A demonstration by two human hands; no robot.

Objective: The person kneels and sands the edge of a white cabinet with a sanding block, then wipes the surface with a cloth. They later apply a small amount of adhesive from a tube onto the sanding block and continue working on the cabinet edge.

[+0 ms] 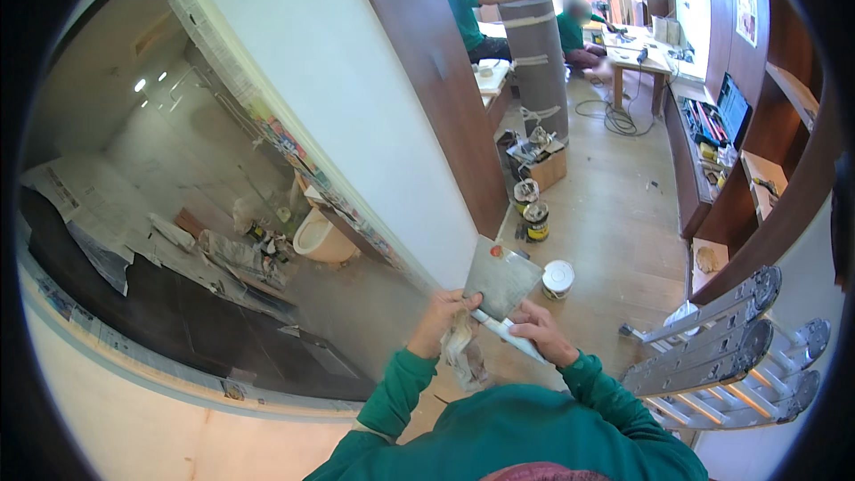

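Note:
Both of my hands are together around a wide putty knife [501,278], its flat grey blade tilted upward with a red-orange mark near the far corner. My left hand [437,321] is closed, its thumb pressed on the blade's near left edge. A crumpled, pale, stained rag [461,354] hangs below that hand; whether it is cloth or plastic is unclear. My right hand [543,331] is closed about the pale handle [509,336], which slants down to the right. Some of my fingers are hidden behind the tool.
A white lidded bucket [558,279] and open paint cans [535,222] stand ahead. A folded aluminium ladder [712,347] leans at the right. Left is a doorway to a dusty bathroom with a toilet [324,237]. Two people sit beyond a tall wrapped roll [536,71]; a cable [614,120] lies on the floor.

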